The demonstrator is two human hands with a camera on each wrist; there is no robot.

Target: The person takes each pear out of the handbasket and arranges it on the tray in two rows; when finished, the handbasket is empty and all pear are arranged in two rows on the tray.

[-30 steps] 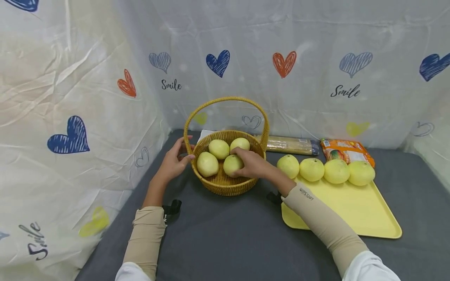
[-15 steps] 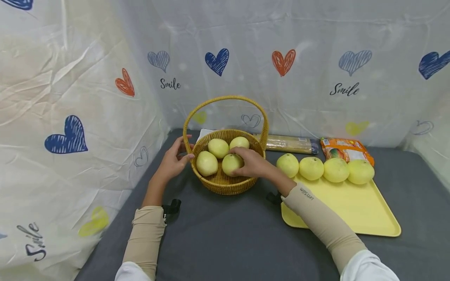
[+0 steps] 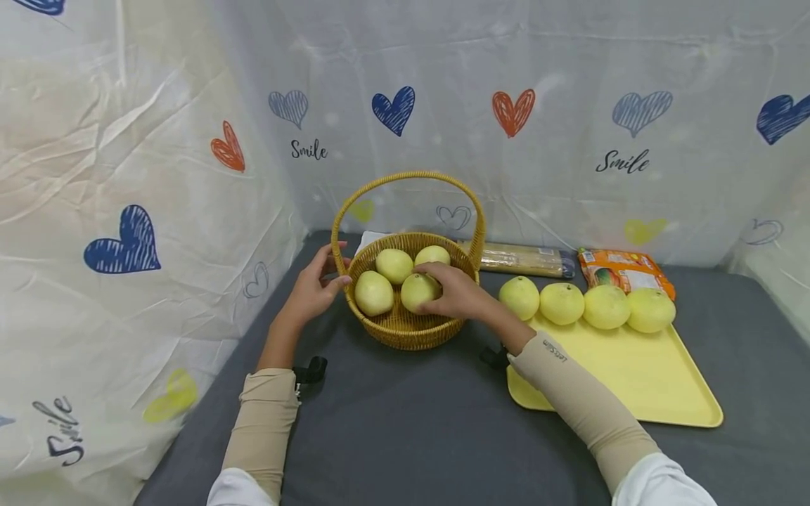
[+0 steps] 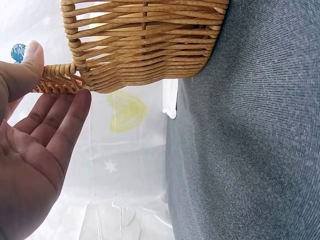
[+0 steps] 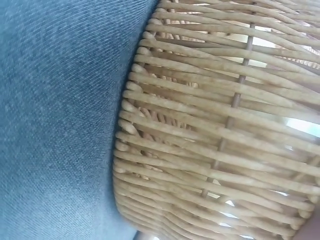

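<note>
A woven wicker basket (image 3: 411, 340) with a tall arched handle (image 3: 405, 178) stands on the dark grey cloth. My left hand (image 3: 311, 289) holds the foot of the handle at the basket's left side; the left wrist view shows the thumb (image 4: 33, 62) and fingers on opposite sides of it. Inside the basket, my right hand (image 3: 460, 294) grips a round pale yellow-green fruit (image 3: 418, 294) at the front right. Several such fruits lie in the basket, including one at the front left (image 3: 373, 293). The right wrist view shows mostly wicker wall (image 5: 220, 130), with the held fruit hidden.
On the right lies a yellow tray (image 3: 633, 379), with several more round fruits (image 3: 605, 307) lined along its far edge. Behind it are an orange snack packet (image 3: 623, 267) and a long clear-wrapped pack (image 3: 522, 260). A printed curtain (image 3: 455, 63) rises behind the table.
</note>
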